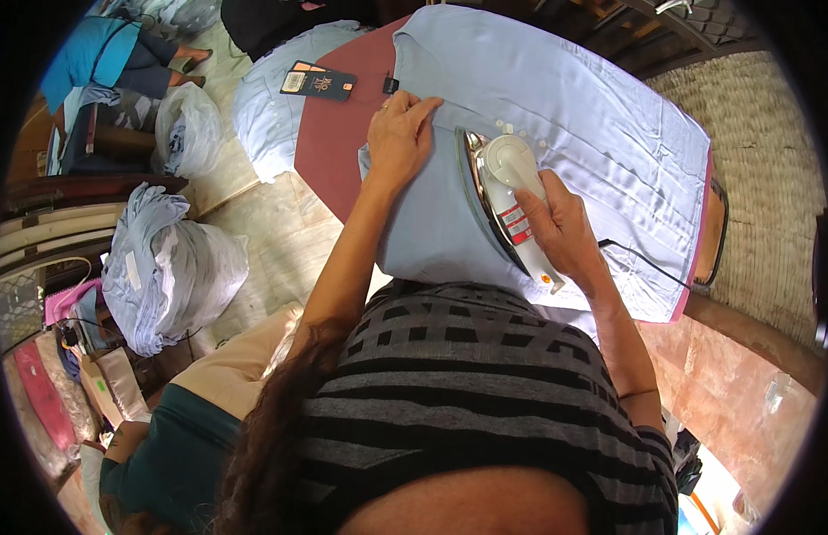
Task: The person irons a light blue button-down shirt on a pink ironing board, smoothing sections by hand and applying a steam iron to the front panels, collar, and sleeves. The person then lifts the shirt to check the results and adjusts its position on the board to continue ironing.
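A light blue shirt [556, 80] lies spread over the maroon ironing board [329, 147], with a few small buttons near its middle. My right hand [564, 223] is wrapped round the handle of a white steam iron [512, 169]. The iron's metal soleplate rests on the shirt, its tip toward the far side. At the shirt's left edge, my left hand [400, 138] is closed on the cloth, thumb pointing right; the fingertips are partly hidden. Just beyond that hand are a dark hang tag [320, 82] and a small black label [391, 85].
The iron's black cord [650, 263] runs off to the right. More light blue clothing [267, 116] hangs beyond the board's left side. Bundled clothes [160, 267] in clear plastic stand at left. A person in green [177, 455] is close at lower left; another in blue [97, 53] is farther off.
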Demonstrator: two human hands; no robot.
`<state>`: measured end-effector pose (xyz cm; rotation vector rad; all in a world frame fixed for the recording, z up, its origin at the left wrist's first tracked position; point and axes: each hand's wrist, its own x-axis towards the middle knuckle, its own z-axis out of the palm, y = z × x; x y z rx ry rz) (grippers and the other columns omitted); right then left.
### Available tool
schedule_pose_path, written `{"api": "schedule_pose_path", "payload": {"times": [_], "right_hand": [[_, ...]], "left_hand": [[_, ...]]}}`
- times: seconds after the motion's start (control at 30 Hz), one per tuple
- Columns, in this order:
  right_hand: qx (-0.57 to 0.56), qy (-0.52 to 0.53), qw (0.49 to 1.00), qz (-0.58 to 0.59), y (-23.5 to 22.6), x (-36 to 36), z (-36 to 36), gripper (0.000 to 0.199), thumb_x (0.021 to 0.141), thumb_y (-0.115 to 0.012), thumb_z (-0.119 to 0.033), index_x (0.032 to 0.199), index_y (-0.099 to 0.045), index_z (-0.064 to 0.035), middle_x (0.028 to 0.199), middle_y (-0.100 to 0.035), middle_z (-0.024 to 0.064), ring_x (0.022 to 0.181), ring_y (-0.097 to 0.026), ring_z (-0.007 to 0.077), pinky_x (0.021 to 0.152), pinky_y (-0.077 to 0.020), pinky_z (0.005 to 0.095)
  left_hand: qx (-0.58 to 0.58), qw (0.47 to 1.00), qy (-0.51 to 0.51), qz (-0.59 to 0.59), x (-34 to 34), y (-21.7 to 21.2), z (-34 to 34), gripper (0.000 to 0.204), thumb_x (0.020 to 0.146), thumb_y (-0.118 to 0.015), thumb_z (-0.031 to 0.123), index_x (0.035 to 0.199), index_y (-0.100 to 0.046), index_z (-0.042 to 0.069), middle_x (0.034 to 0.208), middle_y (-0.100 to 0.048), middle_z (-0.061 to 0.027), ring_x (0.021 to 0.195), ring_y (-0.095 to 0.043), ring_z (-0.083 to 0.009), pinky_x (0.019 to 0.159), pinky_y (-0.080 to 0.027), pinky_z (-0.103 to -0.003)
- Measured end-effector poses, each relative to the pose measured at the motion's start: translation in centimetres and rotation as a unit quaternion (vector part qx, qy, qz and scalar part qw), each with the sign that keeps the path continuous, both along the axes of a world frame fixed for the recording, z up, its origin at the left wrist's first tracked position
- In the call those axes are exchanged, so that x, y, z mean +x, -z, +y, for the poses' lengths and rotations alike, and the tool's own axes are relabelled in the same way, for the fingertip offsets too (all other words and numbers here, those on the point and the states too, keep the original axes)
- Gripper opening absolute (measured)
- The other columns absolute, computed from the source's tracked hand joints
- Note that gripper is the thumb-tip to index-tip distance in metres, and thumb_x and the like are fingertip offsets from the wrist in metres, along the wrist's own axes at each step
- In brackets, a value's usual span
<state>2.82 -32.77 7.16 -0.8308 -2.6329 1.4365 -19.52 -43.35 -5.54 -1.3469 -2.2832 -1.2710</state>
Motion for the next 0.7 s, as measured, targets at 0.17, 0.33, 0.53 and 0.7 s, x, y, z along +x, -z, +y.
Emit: {"api": "schedule_pose_path", "payload": {"times": [0.17, 0.33, 0.53, 0.7], "right_hand": [[0.004, 0.034, 0.999, 0.016, 0.3, -2.2, -0.6, 0.034, 0.1, -0.054, -0.029, 0.091, -0.047, 0.0026, 0.073, -0.061, 0.0249, 0.065, -0.062, 0.0353, 0.062, -0.0449, 0.0424], [0.007, 0.014, 1.0, 0.002, 0.6, -2.5, -1.2, 0.033, 0.1, -0.053, -0.03, 0.092, -0.046, 0.0022, 0.072, -0.061, 0.025, 0.064, -0.062, 0.037, 0.062, -0.0452, 0.0434], [-0.004, 0.003, 1.0, -0.013, -0.2, -1.6, -1.3, 0.032, 0.1, -0.052, -0.029, 0.101, -0.049, 0.0023, 0.074, -0.062, 0.0263, 0.071, -0.064, 0.0428, 0.063, -0.046, 0.045], [-0.023, 0.016, 1.0, -0.006, 0.0, 0.7, -1.5, 0.032, 0.099, -0.053, -0.028, 0.104, -0.05, 0.0031, 0.076, -0.063, 0.0269, 0.072, -0.064, 0.0449, 0.065, -0.0468, 0.0454]], "left_hand": [[0.026, 0.999, -0.014, -0.036, 0.2, 0.1, 0.1, 0.018, 0.08, -0.064, 0.003, 0.096, -0.068, 0.009, 0.087, -0.06, -0.0076, 0.083, -0.06, -0.0286, 0.07, -0.045, -0.041], [0.053, 0.997, -0.017, -0.054, 0.1, 0.3, 0.1, 0.014, 0.081, -0.064, 0.002, 0.093, -0.066, 0.009, 0.083, -0.06, -0.0078, 0.077, -0.06, -0.0276, 0.067, -0.046, -0.04], [0.043, 0.998, -0.015, -0.036, 0.1, 0.7, 0.1, 0.016, 0.082, -0.066, 0.003, 0.094, -0.073, 0.011, 0.079, -0.059, -0.0066, 0.066, -0.058, -0.0242, 0.061, -0.046, -0.034], [0.031, 0.999, -0.02, -0.011, 0.8, 0.2, -0.1, 0.014, 0.08, -0.067, 0.003, 0.089, -0.073, 0.012, 0.078, -0.058, -0.0048, 0.073, -0.059, -0.025, 0.062, -0.044, -0.039]]}}
